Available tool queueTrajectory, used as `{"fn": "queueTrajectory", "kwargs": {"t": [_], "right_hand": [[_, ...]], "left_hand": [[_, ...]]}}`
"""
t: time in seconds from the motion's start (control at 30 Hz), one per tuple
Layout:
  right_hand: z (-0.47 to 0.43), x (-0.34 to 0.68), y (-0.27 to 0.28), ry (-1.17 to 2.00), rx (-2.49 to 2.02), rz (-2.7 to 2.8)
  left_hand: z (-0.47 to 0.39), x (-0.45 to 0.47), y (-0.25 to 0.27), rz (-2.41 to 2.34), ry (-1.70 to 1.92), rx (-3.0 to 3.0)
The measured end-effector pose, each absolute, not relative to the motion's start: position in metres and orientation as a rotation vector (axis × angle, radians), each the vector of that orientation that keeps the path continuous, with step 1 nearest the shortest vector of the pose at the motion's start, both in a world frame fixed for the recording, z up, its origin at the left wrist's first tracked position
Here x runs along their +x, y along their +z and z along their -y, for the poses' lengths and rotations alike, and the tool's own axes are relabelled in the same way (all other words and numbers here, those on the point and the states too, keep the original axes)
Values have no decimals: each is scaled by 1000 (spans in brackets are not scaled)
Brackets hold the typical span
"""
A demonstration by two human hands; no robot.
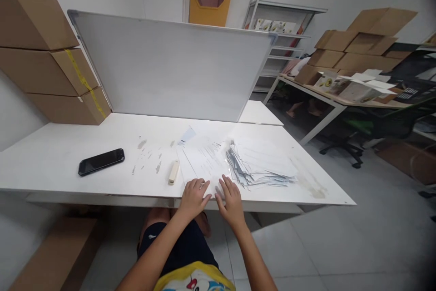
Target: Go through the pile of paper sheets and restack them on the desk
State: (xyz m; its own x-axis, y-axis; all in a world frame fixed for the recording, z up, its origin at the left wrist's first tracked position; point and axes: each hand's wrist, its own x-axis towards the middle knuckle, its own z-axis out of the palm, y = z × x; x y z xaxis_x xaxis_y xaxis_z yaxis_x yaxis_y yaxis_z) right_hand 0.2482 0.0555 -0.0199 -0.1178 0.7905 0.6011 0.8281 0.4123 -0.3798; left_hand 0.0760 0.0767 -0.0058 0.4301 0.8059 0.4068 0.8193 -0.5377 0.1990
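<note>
Several printed white sheets of paper [204,159] lie loosely overlapped on the white table in front of me. My left hand [195,196] rests on their near edge, fingers stretched out and slightly bent. Beside it, my right hand [230,198] touches the near right part of the same sheets, its fingers apart. Neither hand grips anything that I can see. To the left of my left hand lies a small cream-coloured stapler [174,172]. A thick, uneven stack of papers [262,161] sits just right of my right hand.
A black phone [101,162] lies on the left of the table [61,145]. Cardboard boxes [68,77] are stacked at the back left. A whiteboard [170,68] stands along the back edge. At right, another table [320,93] bears boxes, and a person's feet show beneath it.
</note>
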Motion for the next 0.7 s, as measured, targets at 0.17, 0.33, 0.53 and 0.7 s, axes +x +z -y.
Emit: {"fn": "queueTrajectory", "kwargs": {"t": [0.17, 0.33, 0.53, 0.7], "right_hand": [[-60, 254, -36, 53, -1398, 2017], [-37, 262, -43, 207, -1179, 2014], [-33, 258, -31, 326, -1119, 1827], [-50, 262, -17, 309, -1295, 1656]], "left_hand": [[-57, 70, -13, 1574, -663, -2573], [-38, 54, -20, 1429, -663, -2636], [-35, 41, -26, 1575, -855, -2493], [-32, 31, -24, 1506, -977, -2594]]}}
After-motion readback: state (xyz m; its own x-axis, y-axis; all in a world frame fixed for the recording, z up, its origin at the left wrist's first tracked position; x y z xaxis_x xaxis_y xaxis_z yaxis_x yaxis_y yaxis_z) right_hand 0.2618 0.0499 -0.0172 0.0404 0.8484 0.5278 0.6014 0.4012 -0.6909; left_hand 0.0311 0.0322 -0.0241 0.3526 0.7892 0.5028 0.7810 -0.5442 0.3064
